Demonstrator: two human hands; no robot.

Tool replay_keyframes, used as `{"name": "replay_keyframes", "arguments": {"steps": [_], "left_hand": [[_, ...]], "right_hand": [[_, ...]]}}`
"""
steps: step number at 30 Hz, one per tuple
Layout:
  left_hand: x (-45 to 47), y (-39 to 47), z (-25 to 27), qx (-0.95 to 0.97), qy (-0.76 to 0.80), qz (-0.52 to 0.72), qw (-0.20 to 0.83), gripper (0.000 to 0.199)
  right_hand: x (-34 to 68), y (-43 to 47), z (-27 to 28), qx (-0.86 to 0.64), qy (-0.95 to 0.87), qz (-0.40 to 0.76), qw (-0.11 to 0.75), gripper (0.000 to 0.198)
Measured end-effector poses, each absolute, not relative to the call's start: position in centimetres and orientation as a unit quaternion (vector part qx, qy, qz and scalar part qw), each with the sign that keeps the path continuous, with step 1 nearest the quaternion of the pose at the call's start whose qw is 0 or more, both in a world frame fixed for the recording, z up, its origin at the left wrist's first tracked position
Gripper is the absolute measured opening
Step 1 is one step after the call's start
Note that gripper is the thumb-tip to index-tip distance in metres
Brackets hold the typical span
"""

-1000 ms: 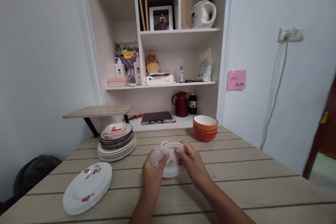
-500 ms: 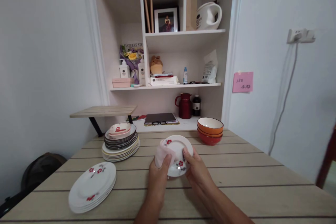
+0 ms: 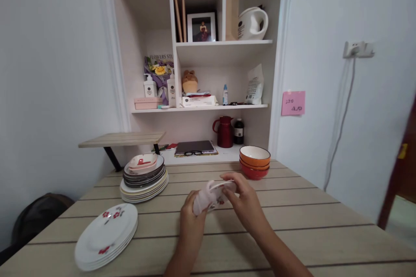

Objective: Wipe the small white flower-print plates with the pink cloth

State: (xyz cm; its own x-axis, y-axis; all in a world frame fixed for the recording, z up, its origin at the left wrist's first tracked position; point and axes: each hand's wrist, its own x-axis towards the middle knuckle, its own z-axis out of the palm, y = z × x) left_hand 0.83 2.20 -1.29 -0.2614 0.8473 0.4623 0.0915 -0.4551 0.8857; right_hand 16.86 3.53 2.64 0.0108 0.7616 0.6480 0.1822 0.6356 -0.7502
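Observation:
A small white plate [image 3: 224,186] with red flowers is held above the middle of the table, tilted so that it shows almost edge-on. My right hand [image 3: 242,201] grips its right side, thumb on the face and fingers over the far rim. My left hand [image 3: 192,220] is closed on a pale pink cloth [image 3: 204,199], which wraps the plate's left edge. The cloth hides that part of the rim. To the left lies a stack of larger flowered plates [image 3: 108,233].
Behind that stack stands a mixed pile of plates [image 3: 144,181] topped by small pink dishes [image 3: 142,162]. Orange and red bowls [image 3: 255,163] are stacked at the back right. A small raised wooden shelf [image 3: 121,139] stands at the back left; a red jug [image 3: 225,132] is in the alcove.
The small plate has turned from facing me to nearly edge-on. My right hand has risen to its upper right rim, and the cloth now wraps the left edge. The view has shifted slightly.

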Motion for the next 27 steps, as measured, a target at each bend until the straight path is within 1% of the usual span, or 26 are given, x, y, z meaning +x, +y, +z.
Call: {"name": "replay_keyframes", "arguments": {"steps": [2, 4, 7, 11, 13, 14, 17, 19, 23, 27], "left_hand": [[0.6, 2.3, -1.5, 0.579, 0.424, 0.658, 0.228, 0.017], [0.4, 2.3, -1.6, 0.603, 0.416, 0.655, 0.187, 0.022], [0.1, 2.3, -1.5, 0.625, 0.409, 0.651, 0.137, 0.025], [0.0, 2.3, -1.0, 0.628, 0.411, 0.650, 0.116, 0.017], [0.1, 2.3, -0.9, 0.601, 0.420, 0.663, 0.150, 0.016], [0.2, 2.3, -0.8, 0.583, 0.422, 0.668, 0.189, 0.019], [0.5, 2.2, -0.5, 0.523, 0.415, 0.652, 0.359, 0.034], [0.8, 2.0, -0.2, 0.480, 0.406, 0.642, 0.439, 0.045], [1.2, 1.4, 0.3, 0.421, 0.387, 0.657, 0.490, 0.063], [1.3, 1.5, -0.1, 0.405, 0.380, 0.662, 0.503, 0.062]], "right_hand": [[17.1, 3.4, 2.8, -0.347, -0.710, 0.154, 0.592, 0.018], [17.1, 3.4, 2.8, -0.348, -0.740, 0.120, 0.562, 0.017], [17.3, 3.5, 2.7, -0.367, -0.764, 0.097, 0.522, 0.017], [17.7, 3.7, 2.9, -0.361, -0.787, 0.094, 0.491, 0.014], [17.7, 3.6, 3.2, -0.343, -0.791, 0.112, 0.494, 0.014], [17.6, 3.5, 3.2, -0.334, -0.789, 0.130, 0.498, 0.015], [17.2, 3.4, 3.2, -0.320, -0.764, 0.212, 0.519, 0.016], [16.8, 3.5, 2.9, -0.320, -0.729, 0.273, 0.541, 0.016], [15.8, 3.6, 2.1, -0.318, -0.619, 0.398, 0.598, 0.020], [15.0, 3.3, 1.8, -0.273, -0.513, 0.516, 0.629, 0.024]]}}
